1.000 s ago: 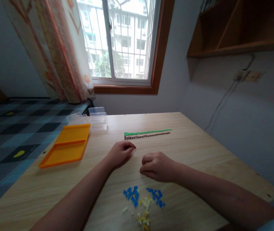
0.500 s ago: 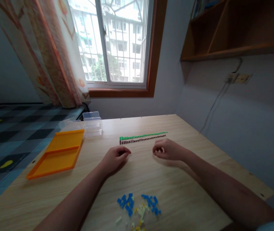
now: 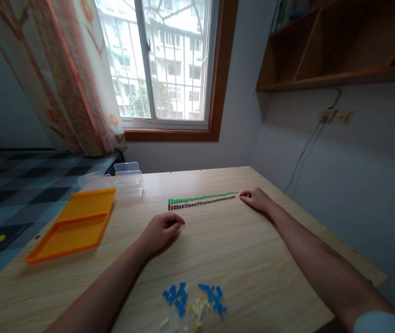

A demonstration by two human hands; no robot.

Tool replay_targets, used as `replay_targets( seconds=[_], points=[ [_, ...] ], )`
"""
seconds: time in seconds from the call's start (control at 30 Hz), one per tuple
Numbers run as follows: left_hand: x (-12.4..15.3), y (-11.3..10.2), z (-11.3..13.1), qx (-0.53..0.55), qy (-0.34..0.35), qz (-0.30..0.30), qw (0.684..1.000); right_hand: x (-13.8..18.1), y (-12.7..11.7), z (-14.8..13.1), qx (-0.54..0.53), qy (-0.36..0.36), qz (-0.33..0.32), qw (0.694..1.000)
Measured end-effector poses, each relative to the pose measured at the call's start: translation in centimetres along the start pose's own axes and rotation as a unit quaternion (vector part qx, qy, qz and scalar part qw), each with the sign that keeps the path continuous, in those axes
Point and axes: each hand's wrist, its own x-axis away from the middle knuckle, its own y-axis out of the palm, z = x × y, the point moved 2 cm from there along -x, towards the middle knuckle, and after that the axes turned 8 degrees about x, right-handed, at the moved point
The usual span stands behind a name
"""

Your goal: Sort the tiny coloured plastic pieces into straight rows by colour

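Note:
Two long rows of small pieces, a green row (image 3: 203,197) behind and a dark brown row (image 3: 201,203) in front, run across the far part of the table. At their right end rests my right hand (image 3: 256,199), its fingertips pinched together beside the last pieces. My left hand (image 3: 164,229) lies on the table in front of the rows' left end, with fingers curled and thumb against them. Anything within either hand is too small or hidden to make out. Nearer me are loose blue bricks (image 3: 180,296) in two clusters, and pale yellow pieces (image 3: 199,307) between them.
An orange tray (image 3: 81,232) with a divider lies at the table's left side. Behind it stand clear plastic boxes (image 3: 128,184). A wooden shelf (image 3: 308,78) hangs on the right wall, above a socket with a cord (image 3: 303,150).
My right hand has moved away from me and to the right, reaching the right end of the rows. My left hand stays in nearly the same spot. The view has shifted slightly.

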Motion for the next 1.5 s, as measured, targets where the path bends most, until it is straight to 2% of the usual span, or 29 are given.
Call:
replay_targets(
  seconds=[0.17,0.37,0.67,1.27,1.5],
  points=[
    [-0.01,-0.02,0.18,-0.005,0.0,0.002,1.0,-0.59,1.0,-0.12,-0.002,0.017,0.026,1.0],
    [0.01,0.04,-0.05,-0.001,0.003,0.002,1.0,-0.19,0.81,0.24,-0.014,0.011,0.042,0.999],
    [0.06,0.05,0.03,-0.006,0.007,0.003,1.0,-0.05,1.12,0.37,-0.013,-0.022,0.042,0.999],
    [0.16,-0.04,0.41,-0.002,0.006,0.006,1.0,0.02,1.24,-0.15,-0.014,-0.029,0.06,0.998],
    [0.04,-0.01,0.14,-0.003,0.003,0.002,1.0,-0.08,1.26,0.27,-0.002,0.004,0.098,0.995]
  ],
)
